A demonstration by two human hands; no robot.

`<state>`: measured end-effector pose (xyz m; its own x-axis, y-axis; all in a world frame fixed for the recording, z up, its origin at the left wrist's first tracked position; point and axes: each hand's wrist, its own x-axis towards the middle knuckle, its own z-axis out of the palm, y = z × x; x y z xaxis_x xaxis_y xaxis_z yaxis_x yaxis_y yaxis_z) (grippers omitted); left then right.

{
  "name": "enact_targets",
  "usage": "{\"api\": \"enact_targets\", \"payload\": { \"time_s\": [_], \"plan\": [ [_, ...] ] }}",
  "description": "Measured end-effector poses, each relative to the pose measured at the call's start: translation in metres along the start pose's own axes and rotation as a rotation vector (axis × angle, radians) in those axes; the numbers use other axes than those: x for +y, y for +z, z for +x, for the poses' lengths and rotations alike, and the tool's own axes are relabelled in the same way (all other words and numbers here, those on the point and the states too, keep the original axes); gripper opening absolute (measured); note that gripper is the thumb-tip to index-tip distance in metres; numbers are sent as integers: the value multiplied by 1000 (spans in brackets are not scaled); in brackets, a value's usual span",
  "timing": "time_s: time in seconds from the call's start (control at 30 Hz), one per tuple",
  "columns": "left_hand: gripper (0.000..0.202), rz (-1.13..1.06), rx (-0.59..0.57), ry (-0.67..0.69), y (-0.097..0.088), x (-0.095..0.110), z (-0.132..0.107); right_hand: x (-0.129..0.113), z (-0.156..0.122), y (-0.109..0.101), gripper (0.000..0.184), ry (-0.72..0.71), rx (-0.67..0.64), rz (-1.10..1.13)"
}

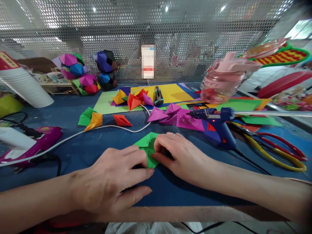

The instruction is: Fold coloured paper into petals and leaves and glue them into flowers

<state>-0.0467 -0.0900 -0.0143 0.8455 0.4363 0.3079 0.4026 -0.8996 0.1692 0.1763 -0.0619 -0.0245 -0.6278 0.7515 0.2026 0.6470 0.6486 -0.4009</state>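
A green sheet of paper (147,143), partly folded, lies on the blue table (73,149) near its front edge. My left hand (114,180) rests on its left side with the fingers stretched out and pressing down. My right hand (177,152) covers its right side, fingers curled and pressing a fold; a ring shows on one finger. Most of the paper is hidden under both hands.
Folded paper pieces in orange (94,121), red (122,121), green and magenta (168,114) lie behind, on coloured sheets (168,92). A blue glue gun (215,122) stands right, a white cable (73,135) crosses the table, a pink bottle (224,79), paper balls (78,73) and white cups (24,86) stand behind.
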Motion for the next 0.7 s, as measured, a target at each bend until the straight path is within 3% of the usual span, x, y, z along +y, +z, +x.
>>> {"api": "enact_targets", "payload": {
  "time_s": [0.4,0.7],
  "plan": [
    [23,-57,20,6,1,3,2,-2,0,-1,11,8,-26,-27],
    [20,-40,26,16,-4,6,6,-4,-4,-8,13,5,-23,87]
  ]
}}
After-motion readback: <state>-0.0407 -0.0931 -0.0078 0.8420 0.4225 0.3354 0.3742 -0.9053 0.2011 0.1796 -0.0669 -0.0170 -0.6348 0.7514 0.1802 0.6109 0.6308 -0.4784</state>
